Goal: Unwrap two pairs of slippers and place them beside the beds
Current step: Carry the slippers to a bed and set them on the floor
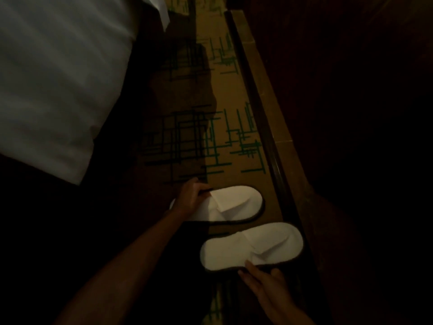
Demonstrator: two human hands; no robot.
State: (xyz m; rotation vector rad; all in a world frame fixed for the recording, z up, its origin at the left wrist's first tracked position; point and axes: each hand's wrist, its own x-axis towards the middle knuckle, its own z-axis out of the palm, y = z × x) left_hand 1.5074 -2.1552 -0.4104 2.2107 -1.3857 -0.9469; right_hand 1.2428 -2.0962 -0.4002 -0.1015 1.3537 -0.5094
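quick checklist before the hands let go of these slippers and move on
1. Wrapping off: both white slippers show bare, no plastic seen. Ok.
2. On the floor: far slipper and near slipper lie flat on the patterned carpet. Ok.
3. Beside the bed: the white bed is just left of the pair across the carpet strip. Ok.
4. Pair lined up: toes point the same way, but the near one sits further right. Not ok.
5. Hands free: left hand grips the far slipper's heel end; right hand touches the near one's edge. Not ok.
6. Second pair placed: not in view. Cannot tell.
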